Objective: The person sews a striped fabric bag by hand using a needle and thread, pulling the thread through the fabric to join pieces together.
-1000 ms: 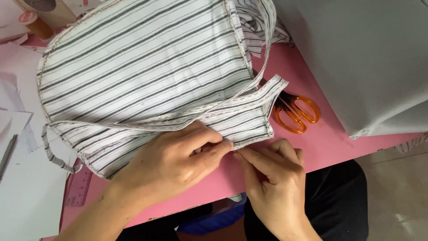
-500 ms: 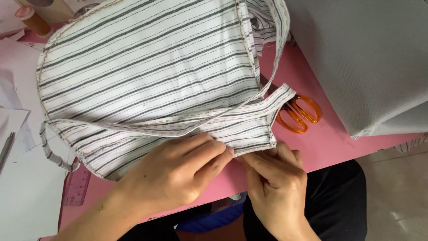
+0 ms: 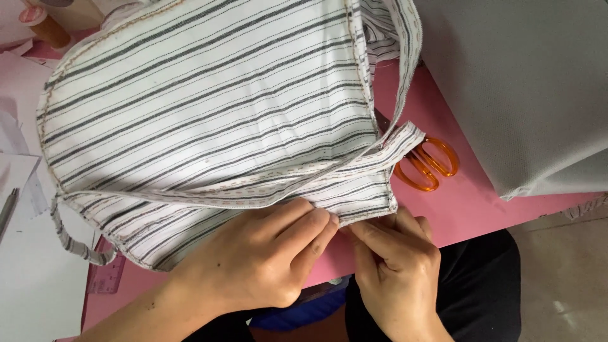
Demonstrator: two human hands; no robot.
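Note:
A white fabric piece with dark stripes [image 3: 209, 107] lies spread over the pink table [image 3: 481, 209], with stitched seams and a narrow strap looping at its upper right. My left hand [image 3: 259, 259] lies flat on the fabric's lower edge, fingertips pinching the hem. My right hand [image 3: 396, 266] pinches the same hem from the right, thumb and fingers meeting the left fingertips. Both hands sit at the table's near edge.
Orange-handled scissors [image 3: 427, 164] lie on the pink surface just right of the fabric, partly under it. A grey fabric-covered block [image 3: 525, 88] fills the upper right. White paper sheets [image 3: 25, 266] and a pink ruler [image 3: 107, 278] lie at left.
The fabric has shifted up and to the right, uncovering more of the scissors. Both hands stay on the lower hem, pinching closer together.

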